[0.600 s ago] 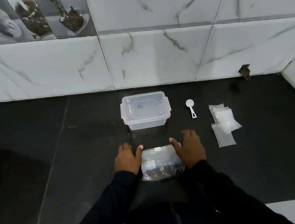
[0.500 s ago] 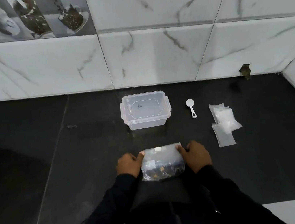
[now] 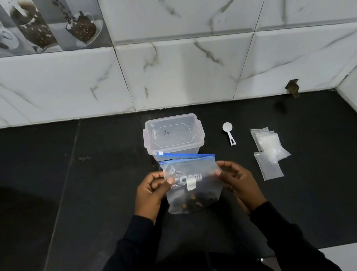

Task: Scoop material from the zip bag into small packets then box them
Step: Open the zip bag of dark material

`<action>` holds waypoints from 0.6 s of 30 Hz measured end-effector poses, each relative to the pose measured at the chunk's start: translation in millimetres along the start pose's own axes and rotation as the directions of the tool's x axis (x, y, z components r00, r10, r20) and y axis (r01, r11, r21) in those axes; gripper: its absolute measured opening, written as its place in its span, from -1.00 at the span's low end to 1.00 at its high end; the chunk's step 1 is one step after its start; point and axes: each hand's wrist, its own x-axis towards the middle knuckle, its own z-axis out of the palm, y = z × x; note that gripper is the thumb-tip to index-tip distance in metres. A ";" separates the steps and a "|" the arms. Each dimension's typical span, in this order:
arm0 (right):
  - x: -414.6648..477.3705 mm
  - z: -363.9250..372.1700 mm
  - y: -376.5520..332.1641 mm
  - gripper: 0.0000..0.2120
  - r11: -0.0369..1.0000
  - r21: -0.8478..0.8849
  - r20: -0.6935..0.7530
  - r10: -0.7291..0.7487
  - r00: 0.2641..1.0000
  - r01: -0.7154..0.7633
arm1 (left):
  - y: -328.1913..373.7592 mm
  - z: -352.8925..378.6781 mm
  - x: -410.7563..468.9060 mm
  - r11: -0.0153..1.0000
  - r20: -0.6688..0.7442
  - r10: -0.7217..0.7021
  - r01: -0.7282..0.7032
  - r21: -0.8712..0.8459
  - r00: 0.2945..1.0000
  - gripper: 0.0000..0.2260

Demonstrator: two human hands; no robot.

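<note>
The white marbled wall tiles (image 3: 186, 69) fill the upper half of the view, with a strip of picture tiles (image 3: 26, 23) showing cups and coffee beans at the upper left, cut off by the frame edge. Below them lies the black surface (image 3: 55, 198).

Half a second ago the zip bag lay flat on that surface with a hand pressed at each side of it. Now the zip bag (image 3: 191, 184) is lifted and held upright in front of the person, its blue zip strip (image 3: 185, 156) at the top, overlapping the near edge of the clear lidded box (image 3: 173, 135) in the view. Whether bag and box touch cannot be told.

The left hand (image 3: 153, 190) pinches the bag's left edge between thumb and curled fingers; the right hand (image 3: 238, 179) pinches the right edge the same way. Both grips are closed on the plastic. Dark sleeves (image 3: 130, 254) run down out of the frame.

The bag's contents (image 3: 196, 200) are a dark, brownish clump at the bottom, too blurred to identify. White lettering and a small white tab (image 3: 190, 183) on the bag's face cannot be read.

The box, the small packets (image 3: 268, 152) to the right and the white scoop (image 3: 229, 132) between them lie where they did before. A scribble on the box lid is illegible. How many packets overlap in the pile is hard to count.
</note>
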 end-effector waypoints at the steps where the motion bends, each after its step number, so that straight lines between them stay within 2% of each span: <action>1: -1.6 2.2 -5.4 -0.63 0.999 0.036 0.001 -0.021 1.000 0.020 | 4.2 0.0 -1.4 1.000 0.007 0.031 -0.031 0.007 1.000 -0.80; 4: -4.2 6.0 -17.9 -0.59 0.995 0.016 0.005 -0.098 0.995 0.098 | 16.9 1.3 -5.1 0.991 0.009 0.116 -0.116 0.059 0.993 -0.72; 8: -6.1 7.6 -30.5 -0.56 0.971 -0.140 0.024 -0.194 0.981 0.195 | 27.1 3.1 -5.9 0.955 0.009 0.211 -0.208 0.211 0.977 -0.76; 11: -8.4 9.7 -39.0 -0.61 0.940 -0.223 0.060 -0.250 0.966 0.257 | 32.2 -0.5 -4.0 0.921 0.025 0.251 -0.247 0.302 0.968 -0.74; 13: -9.9 9.8 -42.6 -0.66 0.918 -0.276 0.079 -0.274 0.958 0.285 | 34.8 -2.0 -4.1 0.925 0.037 0.245 -0.245 0.292 0.969 -0.71; 18: -9.3 7.7 -43.0 -0.73 0.896 -0.303 0.092 -0.311 0.946 0.324 | 38.6 -3.6 -8.4 0.968 0.020 0.215 -0.216 0.131 0.976 -0.77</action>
